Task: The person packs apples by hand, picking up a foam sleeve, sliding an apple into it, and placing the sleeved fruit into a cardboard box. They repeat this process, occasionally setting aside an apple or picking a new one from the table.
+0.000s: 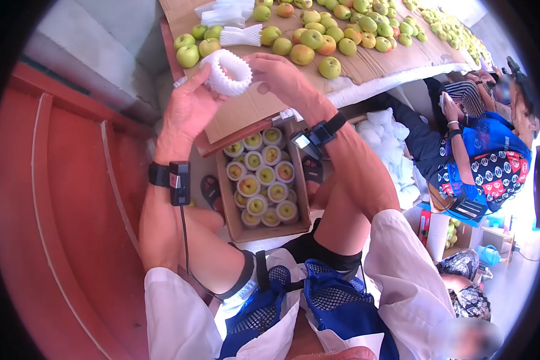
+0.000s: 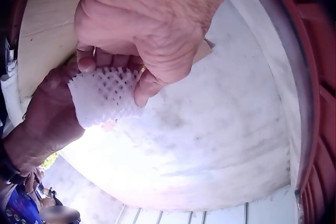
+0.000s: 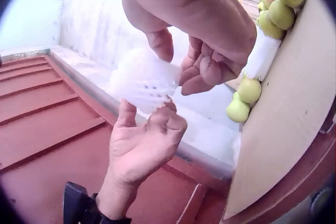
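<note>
White foam netting, a stretchy fruit sleeve (image 1: 227,72), is being held up between both hands over the near edge of a cardboard-covered table (image 1: 252,105). The left hand (image 1: 186,114) is gripping the sleeve from about eight o'clock, thumb and fingers curled onto its mesh wall; in the left wrist view the fingertips (image 2: 86,62) are pinching the net from above. The right hand (image 1: 285,78) is pinching the opposite rim at about three o'clock, its fingers bent in on the foam; the right wrist view shows the sleeve (image 3: 140,82) squeezed between the two hands. Both hands are therefore closed on the same sleeve, neither one spread flat.

Below the hands, toward six o'clock, an open cardboard box (image 1: 264,231) is sitting between the person's knees, holding rows of fruits already wrapped in white nets (image 1: 261,177). Loose green apples (image 1: 312,39) are lying across the table toward twelve and one o'clock, with a small cluster (image 1: 192,45) at eleven o'clock of the sleeve. Spare foam nets (image 1: 240,36) are lying just above the held one. At three o'clock another person in a patterned top (image 1: 492,162) is sitting beside a heap of white nets (image 1: 390,144).
</note>
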Demonstrator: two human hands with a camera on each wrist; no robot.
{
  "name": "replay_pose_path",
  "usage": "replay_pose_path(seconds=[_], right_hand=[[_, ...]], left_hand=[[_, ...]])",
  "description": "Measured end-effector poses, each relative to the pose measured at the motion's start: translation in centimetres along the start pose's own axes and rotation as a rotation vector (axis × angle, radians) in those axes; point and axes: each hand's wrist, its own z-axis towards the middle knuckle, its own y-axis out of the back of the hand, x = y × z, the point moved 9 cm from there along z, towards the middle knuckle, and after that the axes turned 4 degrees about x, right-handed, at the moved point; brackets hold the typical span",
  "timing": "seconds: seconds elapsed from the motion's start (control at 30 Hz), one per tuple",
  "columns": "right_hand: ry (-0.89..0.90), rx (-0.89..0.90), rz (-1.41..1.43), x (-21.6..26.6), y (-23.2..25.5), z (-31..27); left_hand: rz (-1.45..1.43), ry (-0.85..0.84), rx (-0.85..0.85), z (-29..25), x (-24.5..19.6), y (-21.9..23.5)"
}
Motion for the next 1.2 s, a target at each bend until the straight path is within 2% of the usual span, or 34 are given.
replay_pose_path(seconds=[0.1, 0.17, 0.23, 0.33, 0.43, 0.53, 0.63, 0.77, 0.83, 0.93, 1.03, 1.2], right_hand=[[0.099, -0.108, -0.147, 1.3, 2.8, -0.5], [0.178, -0.252, -0.235, 2.9, 5.7, -1.0], [0.269, -0.406, -0.297, 4.1, 9.5, -1.0], [0.408, -0.66, -0.551, 4.2, 16.4, -1.2], [0.22, -0.867, -0.744, 4.6, 19.4, -3.2], [0.109, -0.864, -0.86, 3.8, 20.5, -2.8], [0.097, -0.896, -0.927, 3.9, 20.4, -2.5], [0.203, -0.936, -1.167, 4.3, 20.4, -0.7], [0.279, -0.965, -1.29, 5.5, 18.7, -0.6], [0.07, -0.855, -1.177, 4.8, 17.3, 0.3], [-0.115, -0.784, -1.309, 2.9, 16.1, 1.2], [-0.069, -0.682, -1.429, 2.7, 14.1, 0.8]], left_hand=[[-0.018, -0.042, -0.045, -0.1, -0.7, -0.1], [-0.035, -0.053, -0.053, -0.1, -1.0, 0.1], [-0.053, -0.056, -0.049, 0.1, -1.2, 0.6], [-0.056, -0.059, -0.034, 0.1, -1.4, 1.5], [-0.056, -0.082, -0.06, 0.1, -1.6, 1.6], [-0.062, -0.082, -0.074, 0.1, -1.7, 1.6], [-0.058, -0.087, -0.081, 0.1, -1.8, 1.4], [-0.056, -0.102, -0.089, 0.2, -1.7, 1.7], [-0.048, -0.104, -0.096, 0.2, -1.7, 1.9], [-0.033, -0.1, -0.086, 0.1, -1.9, 1.9], [-0.036, -0.091, -0.068, 0.1, -1.9, 1.9], [-0.051, -0.091, -0.045, 0.3, -1.9, 1.2]])
